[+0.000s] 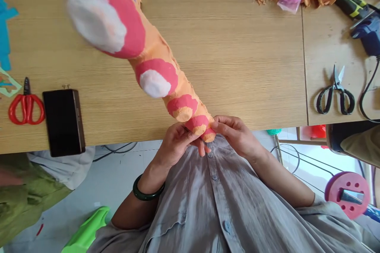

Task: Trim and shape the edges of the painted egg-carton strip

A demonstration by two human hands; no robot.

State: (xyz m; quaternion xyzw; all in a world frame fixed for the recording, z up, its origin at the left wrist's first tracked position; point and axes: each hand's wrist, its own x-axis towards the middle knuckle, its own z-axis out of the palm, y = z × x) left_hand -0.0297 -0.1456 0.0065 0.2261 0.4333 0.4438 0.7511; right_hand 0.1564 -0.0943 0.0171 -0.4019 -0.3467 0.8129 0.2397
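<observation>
The narrow end of an orange clay figure (pixel 156 45) is gripped by the left hand (pixel 175 144) and right hand (pixel 234 136); red scissors (pixel 26 106) are placed left of the figure.

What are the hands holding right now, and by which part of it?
The left hand and right hand pinch the narrow end of a long orange craft piece with pink rings.

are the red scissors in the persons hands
No, the left hand and right hand hold an orange and pink tapered form; the red scissors lie on the table.
</observation>
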